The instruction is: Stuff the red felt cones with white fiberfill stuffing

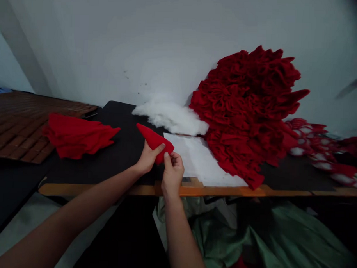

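Note:
Both hands hold one red felt cone point(153, 139), its pointed tip toward the upper left and its wide end toward me. My left hand point(148, 157) grips its side, with the thumb pressed on top. At the wide end, my right hand point(173, 169) pinches the edge between thumb and fingers. Just beyond the cone lies a heap of white fluffy stuffing point(173, 116). A white sheet point(196, 160) is on the table to the right of the hands. Left of them rests a small stack of red felt pieces point(79, 136).
A tall pile of red felt pieces point(247, 97) leans against the wall. Red and white stuffed pieces point(309, 144) lie at the far right. Brown woven matting point(26, 121) covers the left side. Green cloth point(283, 235) hangs below the table's taped front edge point(103, 189).

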Demonstrator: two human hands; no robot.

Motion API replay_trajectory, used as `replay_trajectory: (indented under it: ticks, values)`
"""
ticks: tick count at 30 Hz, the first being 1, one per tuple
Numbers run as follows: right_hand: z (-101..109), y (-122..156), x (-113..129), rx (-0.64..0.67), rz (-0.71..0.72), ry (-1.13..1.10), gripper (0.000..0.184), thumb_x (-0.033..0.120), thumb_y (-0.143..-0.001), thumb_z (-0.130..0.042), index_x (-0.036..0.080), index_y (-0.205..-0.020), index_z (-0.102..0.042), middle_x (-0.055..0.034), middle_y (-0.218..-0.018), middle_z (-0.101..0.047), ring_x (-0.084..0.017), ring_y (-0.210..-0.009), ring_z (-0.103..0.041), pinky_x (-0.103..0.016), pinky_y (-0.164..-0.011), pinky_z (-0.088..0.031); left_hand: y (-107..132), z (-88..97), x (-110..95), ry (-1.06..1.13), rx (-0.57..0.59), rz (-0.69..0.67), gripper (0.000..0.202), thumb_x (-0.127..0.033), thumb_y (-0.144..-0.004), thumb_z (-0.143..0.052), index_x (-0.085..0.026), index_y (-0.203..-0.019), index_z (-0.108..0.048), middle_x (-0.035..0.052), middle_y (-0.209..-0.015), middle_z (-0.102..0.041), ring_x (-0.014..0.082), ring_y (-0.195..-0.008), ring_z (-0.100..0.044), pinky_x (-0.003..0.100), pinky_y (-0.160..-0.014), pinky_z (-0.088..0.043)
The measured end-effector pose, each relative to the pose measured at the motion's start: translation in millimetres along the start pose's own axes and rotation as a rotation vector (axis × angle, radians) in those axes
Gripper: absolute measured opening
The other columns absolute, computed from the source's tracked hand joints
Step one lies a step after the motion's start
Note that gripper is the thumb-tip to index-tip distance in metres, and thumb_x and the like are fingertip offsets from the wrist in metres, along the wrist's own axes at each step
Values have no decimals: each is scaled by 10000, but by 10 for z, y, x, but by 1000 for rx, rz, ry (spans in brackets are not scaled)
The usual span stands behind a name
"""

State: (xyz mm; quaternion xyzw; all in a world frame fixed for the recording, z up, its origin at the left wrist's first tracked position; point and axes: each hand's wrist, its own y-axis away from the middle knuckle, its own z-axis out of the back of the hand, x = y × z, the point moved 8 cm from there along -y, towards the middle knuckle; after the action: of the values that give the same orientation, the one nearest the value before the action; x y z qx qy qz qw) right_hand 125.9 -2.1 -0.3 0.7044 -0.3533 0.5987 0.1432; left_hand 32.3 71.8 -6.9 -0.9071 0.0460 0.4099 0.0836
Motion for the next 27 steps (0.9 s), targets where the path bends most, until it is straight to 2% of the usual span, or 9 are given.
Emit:
replay_trajectory:
  ticks: [2, 4, 7, 10, 14, 17, 21, 24, 27]
  values:
    - [-21, -20, -17, 45, -44, -46, 289, 346, -687, -589, 149, -883, -512, -21, -796, -570, -113, -706, -532, -269, -690, -456, -7, -24, -2, 49, 24, 6, 441, -240, -592, -715, -192, -952, -464, -2, -828, -607, 123, -758, -587, 266, -772, -452]
    - [-51, -11, -1, 100, -15, 0, 288, 317, -678, -601, 150, -895, -514, -23, -802, -570, -118, -714, -535, -276, -700, -458, -10, -22, 13, 93, 11, 40, 437, -245, -591, -719, -191, -942, -466, -6, -805, -609, 121, -737, -594, 269, -762, -459]
    - [-103, 69, 73, 154, 178, 268, 194, 271, -693, -591, 160, -841, -534, -21, -783, -552, -131, -717, -522, -290, -699, -453, 0, 6, 93, 131, -43, 176, 401, -277, -598, -719, -181, -906, -481, -14, -729, -608, 106, -637, -589, 247, -688, -473]
    - [-133, 167, 136, 119, 384, 496, 117, 239, -740, -536, 167, -831, -551, -41, -805, -554, -156, -773, -523, -321, -737, -448, 32, -11, 197, 187, -45, 362, 329, -329, -648, -682, -148, -865, -514, 4, -681, -607, 103, -590, -584, 232, -647, -479]
    - [-169, 277, 212, 95, 577, 572, 169, 196, -799, -460, 175, -923, -573, -86, -937, -546, -177, -911, -517, -351, -819, -439, 95, -73, 293, 284, 3, 595, 331, -437, -728, -576, -115, -803, -563, 48, -693, -625, 120, -614, -596, 233, -652, -489]
    - [-233, 361, 226, 153, 659, 624, 223, 165, -820, -422, 176, -978, -580, -102, -956, -538, -183, -932, -512, -357, -837, -441, 114, -84, 306, 301, 14, 672, 389, -502, -737, -529, -117, -753, -584, 58, -675, -633, 134, -593, -595, 248, -630, -499]
    - [-166, 361, 216, 179, 582, 564, 235, 179, -810, -441, 164, -1005, -572, -112, -1021, -550, -185, -986, -510, -359, -879, -431, 95, -94, 259, 277, 13, 623, 316, -436, -744, -555, -122, -755, -590, 51, -688, -643, 134, -602, -599, 251, -634, -502]
    - [48, 269, 161, 144, 349, 323, 229, 250, -811, -458, 171, -1002, -556, -93, -1021, -572, -170, -979, -531, -343, -866, -444, 134, -153, 175, 203, 38, 479, 232, -313, -701, -634, -133, -838, -583, 43, -757, -648, 136, -664, -610, 250, -664, -497]
    - [288, 226, 29, 117, 68, -22, 287, 311, -796, -481, 180, -1050, -515, -78, -1044, -595, -163, -977, -553, -331, -843, -463, 312, -318, 125, 63, 154, 324, 465, -149, -579, -720, -169, -1006, -536, 33, -832, -644, 155, -746, -614, 272, -723, -487]
